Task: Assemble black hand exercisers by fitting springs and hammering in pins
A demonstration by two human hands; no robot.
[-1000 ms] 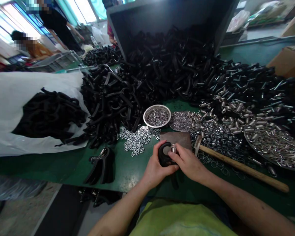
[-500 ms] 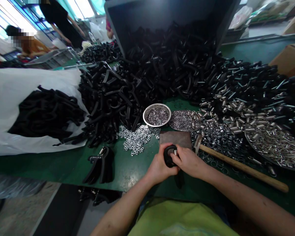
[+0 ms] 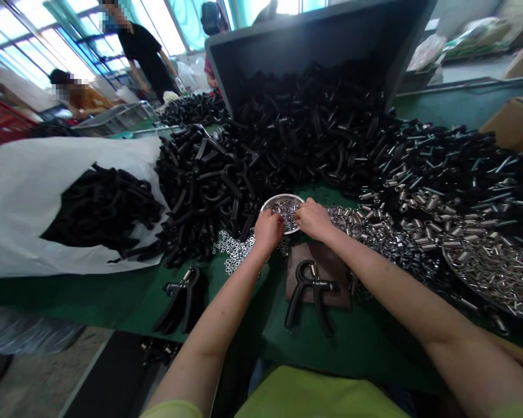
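Observation:
Both hands are at a round metal bowl point(image 3: 291, 197) of small metal pins. My left hand point(image 3: 269, 227) reaches over its left side, fingers curled and pressed together at the pins. At the bowl's right rim is my right hand point(image 3: 312, 218), its fingers pinched. Whatever either hand holds is too small to make out. A black hand grip with a spring point(image 3: 320, 305) lies with its top on a brown metal block point(image 3: 297, 255), its two handles pointing toward me. Another black grip point(image 3: 190, 299) rests on the green table to the left.
Loose nuts point(image 3: 235, 249) lie left of the bowl. Black parts point(image 3: 218, 180) are heaped behind, spilling from a grey bin point(image 3: 224, 69). Springs point(image 3: 431, 203) and a tray of pins point(image 3: 505, 278) are at right. A hammer handle point(image 3: 512, 351) shows beyond my right arm. People are in the background.
Both hands have let go of the black grip, which now lies on the block, and have moved forward to the bowl. The camera view has shifted.

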